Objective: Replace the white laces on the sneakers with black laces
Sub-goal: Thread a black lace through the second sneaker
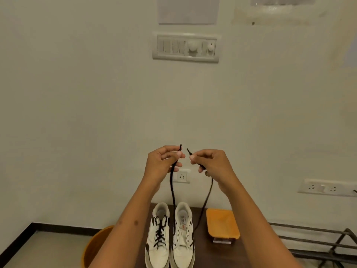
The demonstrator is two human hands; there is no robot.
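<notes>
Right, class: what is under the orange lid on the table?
Under the orange lid a clear container shows only at its near edge. The lid covers the rest, so its contents cannot be seen. It sits on the dark table beside the sneakers.

2 white low-top sneakers with dark brown side panels: left sneaker (157, 236) has black criss-cross lacing, right sneaker (182, 238) shows white eyelet rows, red print on tongue label. Thin black round lace (172, 190). Dark brown wooden tabletop (212, 254). Orange plastic box lid (222, 223). Orange round bucket (94, 246). Off-white wall (77, 113), white switch panel (185, 47).
</notes>
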